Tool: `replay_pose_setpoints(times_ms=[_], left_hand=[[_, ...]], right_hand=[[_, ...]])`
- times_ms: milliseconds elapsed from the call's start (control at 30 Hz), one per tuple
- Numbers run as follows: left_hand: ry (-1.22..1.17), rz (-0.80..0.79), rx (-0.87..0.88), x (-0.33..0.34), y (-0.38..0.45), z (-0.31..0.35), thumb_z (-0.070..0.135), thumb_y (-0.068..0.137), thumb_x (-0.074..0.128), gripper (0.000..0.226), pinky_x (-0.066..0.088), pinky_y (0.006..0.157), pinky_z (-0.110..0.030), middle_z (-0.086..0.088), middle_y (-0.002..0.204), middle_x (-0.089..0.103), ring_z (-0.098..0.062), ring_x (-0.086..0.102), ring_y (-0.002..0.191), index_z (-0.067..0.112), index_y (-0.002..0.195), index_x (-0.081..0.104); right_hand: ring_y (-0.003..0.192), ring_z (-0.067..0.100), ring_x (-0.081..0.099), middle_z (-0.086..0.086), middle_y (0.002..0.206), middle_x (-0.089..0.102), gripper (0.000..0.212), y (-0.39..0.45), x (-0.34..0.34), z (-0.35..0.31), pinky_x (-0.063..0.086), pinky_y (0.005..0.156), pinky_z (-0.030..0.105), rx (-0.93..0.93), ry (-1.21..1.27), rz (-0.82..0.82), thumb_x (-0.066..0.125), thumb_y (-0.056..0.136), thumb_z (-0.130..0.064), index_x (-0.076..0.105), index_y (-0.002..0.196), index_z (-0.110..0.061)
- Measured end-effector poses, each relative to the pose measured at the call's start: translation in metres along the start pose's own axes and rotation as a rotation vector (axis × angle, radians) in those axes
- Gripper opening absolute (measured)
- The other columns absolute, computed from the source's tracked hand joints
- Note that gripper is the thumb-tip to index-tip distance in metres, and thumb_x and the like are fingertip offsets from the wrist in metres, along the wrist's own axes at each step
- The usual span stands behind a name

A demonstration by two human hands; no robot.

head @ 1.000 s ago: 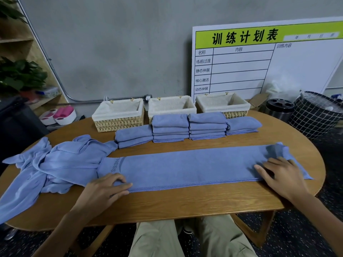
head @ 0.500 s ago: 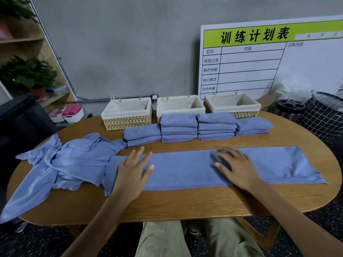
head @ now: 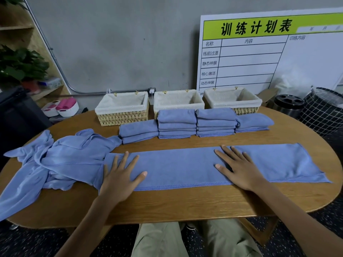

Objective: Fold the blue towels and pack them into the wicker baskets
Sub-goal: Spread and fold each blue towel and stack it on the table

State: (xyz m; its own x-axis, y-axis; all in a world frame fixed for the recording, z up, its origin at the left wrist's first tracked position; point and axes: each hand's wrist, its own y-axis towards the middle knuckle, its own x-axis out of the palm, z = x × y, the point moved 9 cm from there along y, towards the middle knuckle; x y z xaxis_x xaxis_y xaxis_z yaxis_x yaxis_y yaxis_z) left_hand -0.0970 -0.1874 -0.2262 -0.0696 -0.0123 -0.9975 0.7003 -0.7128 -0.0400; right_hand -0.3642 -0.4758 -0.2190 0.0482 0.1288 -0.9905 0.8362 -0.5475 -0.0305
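A long blue towel (head: pixel 178 166), folded into a narrow strip, lies flat across the oval wooden table (head: pixel 185 203). My left hand (head: pixel 120 175) presses on its left part with fingers spread. My right hand (head: pixel 239 167) lies flat on the strip right of centre, fingers straight. Behind the strip stand several stacks of folded blue towels (head: pixel 196 123). Three lined wicker baskets (head: pixel 122 108) (head: pixel 178 101) (head: pixel 232 98) sit in a row at the table's back edge, with nothing showing inside them. A heap of unfolded blue towels (head: pixel 55 160) covers the table's left end.
A white planning board (head: pixel 269 52) leans on the wall behind the baskets. A black wire bin (head: pixel 323 110) and a metal can (head: pixel 287 104) stand at the right. A shelf with plants (head: pixel 20 65) is on the left. My knees (head: pixel 185 238) are under the table's front edge.
Both hands slid inward along the strip from its two ends toward the middle, flattening it. The bunched right end now lies flat.
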Motion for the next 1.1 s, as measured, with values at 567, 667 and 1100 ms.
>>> replay_pose_setpoints(times_ms=[567,667,1100], left_hand=[[-0.095,-0.045,0.195,-0.014,0.019,0.121,0.078,0.092,0.015,0.075,0.001,0.121,-0.06,0.007,0.167,-0.013,-0.025,-0.014,0.154,0.044,0.158,0.002],[-0.023,-0.119,0.184,0.005,0.03,0.13,0.083,0.083,0.006,0.081,-0.002,0.12,-0.063,0.011,0.164,-0.022,-0.024,-0.019,0.152,0.048,0.156,-0.006],[-0.074,-0.085,0.532,0.002,0.022,0.26,0.083,0.084,0.007,0.082,-0.009,0.123,-0.053,0.025,0.16,-0.024,-0.01,-0.024,0.15,0.046,0.157,-0.003]], right_hand=[[0.153,0.018,-0.01,-0.012,0.165,-0.009,0.11,-0.012,-0.007,0.04,-0.003,0.123,0.046,0.098,0.04,0.016,-0.024,0.059,-0.092,-0.001,0.156,-0.045],[0.153,0.017,-0.012,-0.013,0.165,-0.01,0.111,-0.02,-0.009,0.059,-0.005,0.123,0.046,0.12,0.067,0.009,-0.023,0.057,-0.093,-0.002,0.155,-0.046],[0.153,0.017,-0.013,-0.014,0.165,-0.01,0.083,-0.046,-0.013,0.125,-0.005,0.122,0.046,0.206,0.068,0.058,-0.001,0.082,-0.082,0.001,0.156,-0.046]])
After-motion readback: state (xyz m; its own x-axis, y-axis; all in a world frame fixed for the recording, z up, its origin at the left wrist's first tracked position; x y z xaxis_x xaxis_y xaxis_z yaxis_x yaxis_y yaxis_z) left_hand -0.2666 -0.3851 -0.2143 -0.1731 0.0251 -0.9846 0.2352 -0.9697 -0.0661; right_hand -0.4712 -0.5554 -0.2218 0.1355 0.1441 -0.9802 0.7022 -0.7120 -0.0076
